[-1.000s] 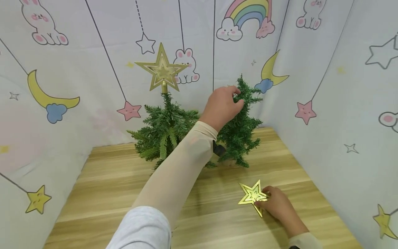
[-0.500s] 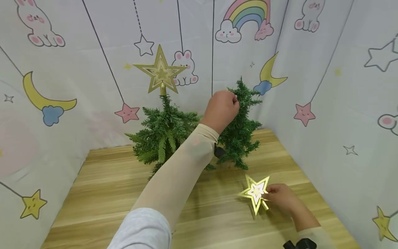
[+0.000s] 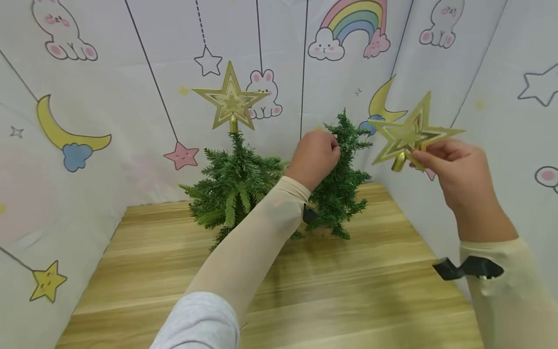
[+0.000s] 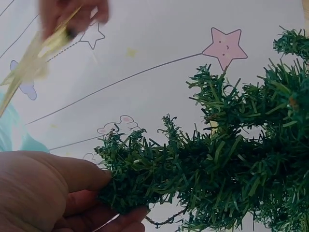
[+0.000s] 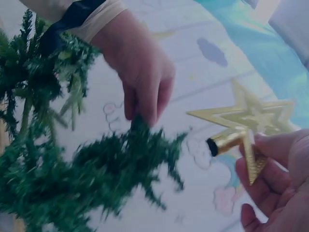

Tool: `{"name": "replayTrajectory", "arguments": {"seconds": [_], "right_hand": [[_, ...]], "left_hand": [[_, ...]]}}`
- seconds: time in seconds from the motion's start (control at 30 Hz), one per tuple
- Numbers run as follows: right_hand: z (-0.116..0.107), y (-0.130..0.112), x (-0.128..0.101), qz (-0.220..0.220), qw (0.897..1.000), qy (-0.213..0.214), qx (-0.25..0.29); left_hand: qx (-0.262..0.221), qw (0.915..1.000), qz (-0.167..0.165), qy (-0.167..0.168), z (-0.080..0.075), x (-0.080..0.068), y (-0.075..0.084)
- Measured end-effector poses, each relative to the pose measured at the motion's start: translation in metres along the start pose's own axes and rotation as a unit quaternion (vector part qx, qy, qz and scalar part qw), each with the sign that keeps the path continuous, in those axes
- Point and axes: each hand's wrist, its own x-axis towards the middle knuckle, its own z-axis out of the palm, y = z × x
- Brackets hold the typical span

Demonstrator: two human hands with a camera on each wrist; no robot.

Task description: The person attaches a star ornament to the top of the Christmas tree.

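Observation:
My left hand (image 3: 313, 159) pinches a small artificial Christmas tree (image 3: 334, 203) near its top; the left wrist view shows thumb and fingers around the green tip (image 4: 128, 181). To the right of that tree, raised off the table, my right hand (image 3: 468, 179) holds a gold star tree topper (image 3: 403, 137) by one of its points. Its short tube socket (image 5: 228, 141) sticks out toward the tree in the right wrist view, the end dark. A second, fuller Christmas tree (image 3: 235, 194) stands on the left, partly behind my left forearm, with a similar gold star (image 3: 230, 102) on top.
Both trees stand toward the back of a wood-grain table (image 3: 340, 300). A white printed cloth (image 3: 144, 121) with rabbits, stars and a rainbow hangs behind and along the sides. Black camera straps (image 3: 475, 268) sit on the wrists.
My right hand has lifted the gold star topper from the table up to treetop height. My left fingers have closed on the smaller tree's tip.

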Motion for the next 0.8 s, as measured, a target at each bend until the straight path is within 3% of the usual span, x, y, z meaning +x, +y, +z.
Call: {"name": "replayTrajectory", "arguments": {"seconds": [0.13,0.27,0.37,0.5,0.8], "right_hand": [[0.033,-0.028,0.034,-0.032,0.997,0.008,0.073],[0.067,-0.034,0.064,-0.063,0.996,0.007,0.062],[0.085,-0.027,0.082,-0.084,0.996,0.010,-0.019],[0.097,-0.013,0.096,-0.098,0.987,0.020,-0.125],[0.098,0.007,0.103,-0.064,0.971,0.011,-0.228]], "left_hand": [[-0.006,1.0000,0.001,0.001,0.000,-0.001,0.000],[-0.013,0.9999,-0.004,-0.008,0.001,-0.005,-0.001],[-0.005,0.9999,0.002,-0.014,0.002,-0.007,0.000],[0.011,0.9998,0.014,-0.012,0.003,-0.007,0.002],[0.036,0.9992,0.003,-0.019,0.000,-0.003,0.003]]}}
